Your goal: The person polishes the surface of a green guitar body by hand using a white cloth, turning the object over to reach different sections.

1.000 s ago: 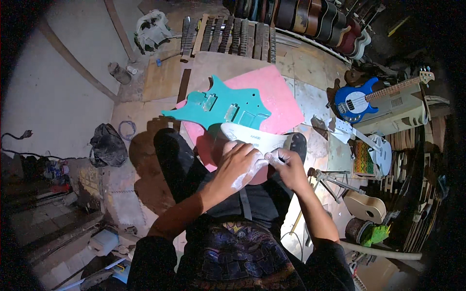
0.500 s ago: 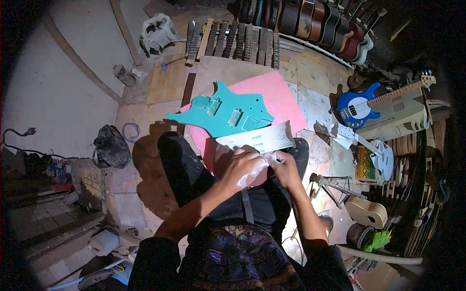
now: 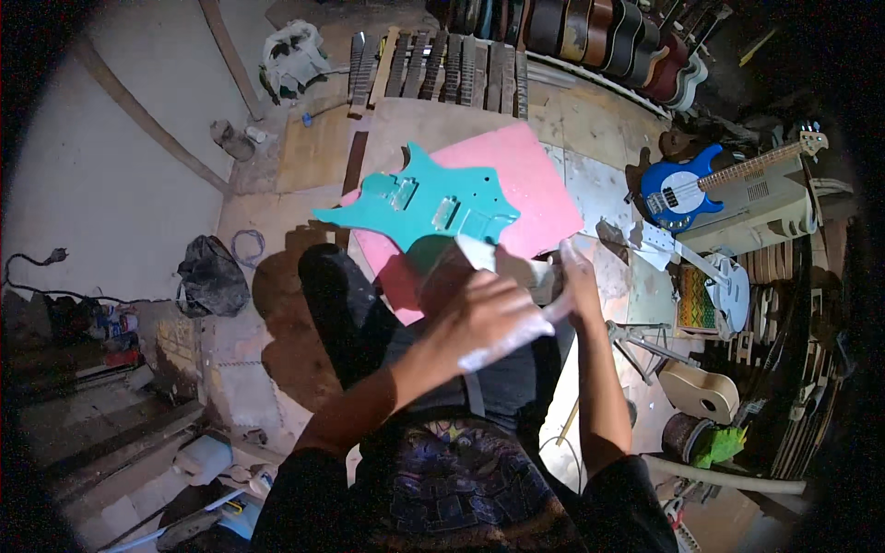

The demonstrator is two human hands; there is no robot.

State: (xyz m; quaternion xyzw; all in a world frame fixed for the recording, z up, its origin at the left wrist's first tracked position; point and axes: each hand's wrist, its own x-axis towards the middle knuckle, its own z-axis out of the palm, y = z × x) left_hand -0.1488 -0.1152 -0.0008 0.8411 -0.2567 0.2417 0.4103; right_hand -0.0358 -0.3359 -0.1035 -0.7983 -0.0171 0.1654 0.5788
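Note:
A sheet of sandpaper [image 3: 527, 271], pale on one side, is bent between my two hands above my lap. My right hand [image 3: 577, 284] pinches its right end. My left hand [image 3: 489, 323], blurred and with white dust along its edge, is closed over its left part, and its fingertips are partly hidden. Just beyond the sheet lies a teal electric guitar body [image 3: 429, 198] with cut-out pickup cavities. It rests flat on a pink board [image 3: 544, 198], and neither hand touches it.
Several guitar necks [image 3: 447, 69] lie in a row at the far side. A blue bass guitar [image 3: 682, 194] leans on a pale box at the right. An unfinished acoustic guitar body [image 3: 699, 398] lies nearer. A black bag [image 3: 214, 276] sits on the floor at left.
The sandpaper has gone from nearly flat, printed side showing, to bent and turned. My right hand has moved up and right; my left hand has shifted slightly right.

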